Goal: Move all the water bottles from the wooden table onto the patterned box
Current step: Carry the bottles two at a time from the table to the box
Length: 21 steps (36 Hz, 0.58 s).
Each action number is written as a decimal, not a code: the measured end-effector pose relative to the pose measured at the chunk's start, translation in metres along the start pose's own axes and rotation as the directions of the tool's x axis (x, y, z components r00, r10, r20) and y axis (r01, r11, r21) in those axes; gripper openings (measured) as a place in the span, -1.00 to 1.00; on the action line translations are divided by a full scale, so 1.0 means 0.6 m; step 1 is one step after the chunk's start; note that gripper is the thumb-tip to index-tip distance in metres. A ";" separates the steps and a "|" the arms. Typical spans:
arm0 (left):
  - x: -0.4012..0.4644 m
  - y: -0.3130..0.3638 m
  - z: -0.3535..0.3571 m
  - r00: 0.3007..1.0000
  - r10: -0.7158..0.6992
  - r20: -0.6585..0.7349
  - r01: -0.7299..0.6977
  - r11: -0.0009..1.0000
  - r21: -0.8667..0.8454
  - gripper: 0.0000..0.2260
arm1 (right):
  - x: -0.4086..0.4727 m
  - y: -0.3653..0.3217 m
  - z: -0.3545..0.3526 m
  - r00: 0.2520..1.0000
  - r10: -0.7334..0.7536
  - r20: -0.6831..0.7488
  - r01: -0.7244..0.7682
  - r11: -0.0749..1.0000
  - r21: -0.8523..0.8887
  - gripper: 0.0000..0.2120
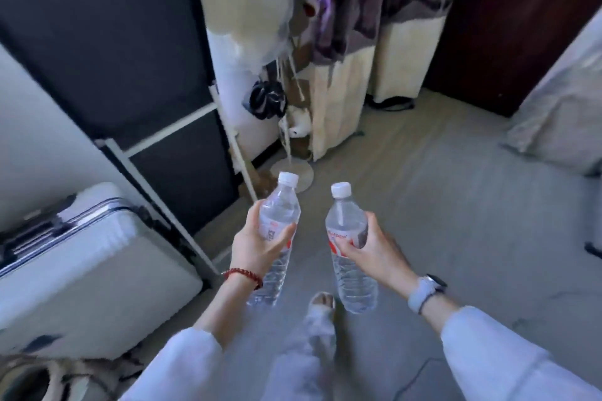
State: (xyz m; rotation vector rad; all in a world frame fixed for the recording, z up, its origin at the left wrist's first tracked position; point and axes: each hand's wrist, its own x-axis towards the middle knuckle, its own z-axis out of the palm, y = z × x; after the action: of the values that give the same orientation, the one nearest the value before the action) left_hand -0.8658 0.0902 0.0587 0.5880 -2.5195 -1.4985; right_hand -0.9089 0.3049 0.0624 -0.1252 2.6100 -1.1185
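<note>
I hold one clear water bottle in each hand, both upright over the floor with white caps on top. My left hand is wrapped around the middle of the left bottle, over its red and white label. My right hand grips the right bottle the same way. A red bead bracelet sits on my left wrist and a pale watch on my right. Neither the wooden table nor the patterned box is in view.
A white hard-shell suitcase stands at the left, in front of a dark wardrobe with white framing. A coat stand with hanging clothes is ahead, curtains behind it. Grey bedding hangs at the right. My foot is on the grey floor.
</note>
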 end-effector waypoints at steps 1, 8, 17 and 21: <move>0.031 0.016 0.030 0.999 0.007 0.032 -0.008 1.000 0.011 -0.47 | 0.023 0.015 -0.022 1.000 0.013 -0.020 -0.013 1.000 0.004 -0.34; 0.257 0.140 0.247 0.971 0.080 0.225 -0.095 0.994 0.056 -0.40 | 0.208 0.095 -0.195 0.978 0.140 -0.156 -0.130 0.989 0.074 -0.38; 0.458 0.344 0.545 0.875 0.239 0.421 -0.262 0.965 -0.003 -0.44 | 0.359 0.226 -0.430 0.869 0.336 -0.363 -0.285 0.940 0.187 -0.37; 0.516 0.415 0.694 0.812 0.281 0.512 -0.319 0.948 -0.014 -0.40 | 0.421 0.313 -0.522 0.799 0.426 -0.424 -0.346 0.903 0.256 -0.36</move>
State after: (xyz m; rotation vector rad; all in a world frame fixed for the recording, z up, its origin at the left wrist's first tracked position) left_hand -1.3460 0.4073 0.0504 -0.2466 -2.8700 -1.6028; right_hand -1.2379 0.6029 0.0717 0.7864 2.7280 -1.3264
